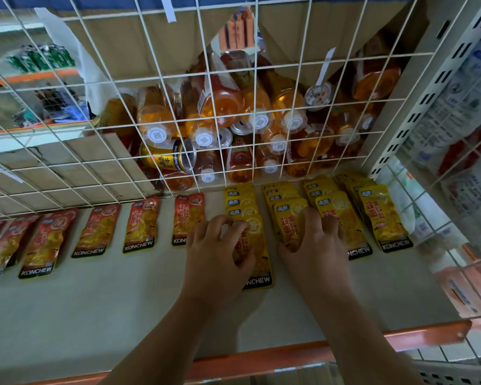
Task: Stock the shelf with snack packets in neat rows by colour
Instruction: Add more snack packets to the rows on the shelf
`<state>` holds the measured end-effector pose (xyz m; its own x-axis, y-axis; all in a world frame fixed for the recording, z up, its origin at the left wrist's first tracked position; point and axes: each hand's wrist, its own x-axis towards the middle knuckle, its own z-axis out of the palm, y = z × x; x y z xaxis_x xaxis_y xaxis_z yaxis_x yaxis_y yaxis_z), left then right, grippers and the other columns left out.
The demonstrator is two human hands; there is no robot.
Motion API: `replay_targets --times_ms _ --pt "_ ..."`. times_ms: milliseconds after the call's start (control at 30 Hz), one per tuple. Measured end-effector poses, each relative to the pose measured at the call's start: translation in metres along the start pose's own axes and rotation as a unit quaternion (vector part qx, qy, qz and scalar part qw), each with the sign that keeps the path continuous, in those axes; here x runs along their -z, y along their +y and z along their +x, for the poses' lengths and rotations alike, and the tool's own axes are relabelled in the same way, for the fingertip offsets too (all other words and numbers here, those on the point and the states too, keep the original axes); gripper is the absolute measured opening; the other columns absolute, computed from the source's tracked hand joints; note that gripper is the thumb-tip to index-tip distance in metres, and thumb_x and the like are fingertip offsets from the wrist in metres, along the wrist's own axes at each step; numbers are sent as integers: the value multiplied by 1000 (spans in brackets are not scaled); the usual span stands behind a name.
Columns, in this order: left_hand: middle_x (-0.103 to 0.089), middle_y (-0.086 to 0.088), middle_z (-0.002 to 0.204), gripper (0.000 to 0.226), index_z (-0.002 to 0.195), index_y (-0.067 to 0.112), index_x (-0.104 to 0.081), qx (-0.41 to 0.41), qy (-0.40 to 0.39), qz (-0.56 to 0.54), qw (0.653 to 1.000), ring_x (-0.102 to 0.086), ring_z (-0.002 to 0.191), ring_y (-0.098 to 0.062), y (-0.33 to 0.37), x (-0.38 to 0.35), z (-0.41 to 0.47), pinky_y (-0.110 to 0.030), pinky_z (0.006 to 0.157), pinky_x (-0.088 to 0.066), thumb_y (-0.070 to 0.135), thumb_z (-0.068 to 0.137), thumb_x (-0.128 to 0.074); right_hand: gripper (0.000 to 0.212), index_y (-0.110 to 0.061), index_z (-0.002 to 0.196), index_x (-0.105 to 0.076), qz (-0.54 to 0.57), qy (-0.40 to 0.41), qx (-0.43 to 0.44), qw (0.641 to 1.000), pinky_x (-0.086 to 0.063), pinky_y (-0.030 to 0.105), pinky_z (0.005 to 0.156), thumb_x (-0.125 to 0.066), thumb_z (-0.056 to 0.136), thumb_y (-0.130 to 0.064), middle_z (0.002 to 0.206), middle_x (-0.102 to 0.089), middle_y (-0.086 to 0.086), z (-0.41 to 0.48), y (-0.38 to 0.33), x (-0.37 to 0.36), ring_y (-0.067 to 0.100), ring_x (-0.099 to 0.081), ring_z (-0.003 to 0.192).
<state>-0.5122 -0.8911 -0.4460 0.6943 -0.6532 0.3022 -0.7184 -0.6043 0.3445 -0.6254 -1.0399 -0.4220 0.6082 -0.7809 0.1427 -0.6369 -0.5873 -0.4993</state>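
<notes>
Yellow packets (383, 215) lay in four overlapping rows on the right of the cream shelf (122, 301). Each was glossy, with red lettering and a black "KONCHEW" band at the near end. Red packets (139, 223) of the same make lay singly along the left. The left hand (217, 245), fingers bent, gripped the front packet of the leftmost yellow row. The right hand (314, 245), fingers also curled, held the next row's front packet. Orange bottles (222, 101) were piled behind a wire grid (95, 162).

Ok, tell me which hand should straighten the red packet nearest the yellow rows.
Left, probably: the left hand lies beside that red packet; the right hand grips a yellow packet farther right.
</notes>
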Motion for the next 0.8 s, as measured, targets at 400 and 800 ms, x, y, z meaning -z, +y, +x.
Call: replay_targets --times_ms 400,800 --pt "-58 3 128 50 127 28 -68 1 1 -8 1000 -51 118 -24 0 1 0 -45 99 -43 55 87 -54 76 -20 133 -49 26 25 5 999 -53 48 83 -84 71 -43 120 -53 13 -4 3 1 40 -55 107" --pt "-58 3 127 49 127 29 -68 0 5 -8 1000 -51 117 -23 0 0 0 -44 98 -43 55 88 -53 71 -21 123 -51 -24 22 28 999 -50 47 87 -83 67 -49 115 -53 10 -13 8 -4 36 -53 105"
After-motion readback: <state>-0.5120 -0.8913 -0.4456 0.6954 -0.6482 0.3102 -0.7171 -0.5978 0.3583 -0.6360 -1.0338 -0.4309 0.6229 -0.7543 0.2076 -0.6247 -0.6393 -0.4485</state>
